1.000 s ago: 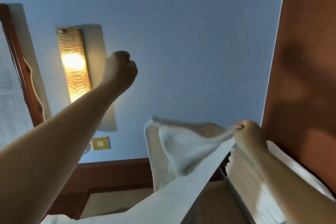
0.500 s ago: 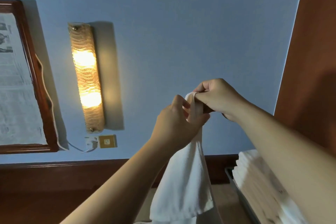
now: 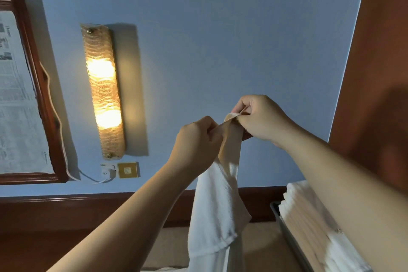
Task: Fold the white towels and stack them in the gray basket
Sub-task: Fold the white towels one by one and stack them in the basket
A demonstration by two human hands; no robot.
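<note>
White towel [image 3: 217, 205] hangs pinched by left hand [image 3: 195, 142] and right hand [image 3: 262, 120]

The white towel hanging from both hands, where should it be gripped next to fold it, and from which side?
The white towel hangs long and narrow from its top edge, pinched by the left hand and right hand. Probably best: one hand keeps the top, the other comes from below to pinch the loose bottom hem, then lifts it to meet the top.

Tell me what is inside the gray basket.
A stack of folded white towels fills the gray basket and rises above its rim. The right arm covers the far side, and the basket's bottom is hidden.
</note>
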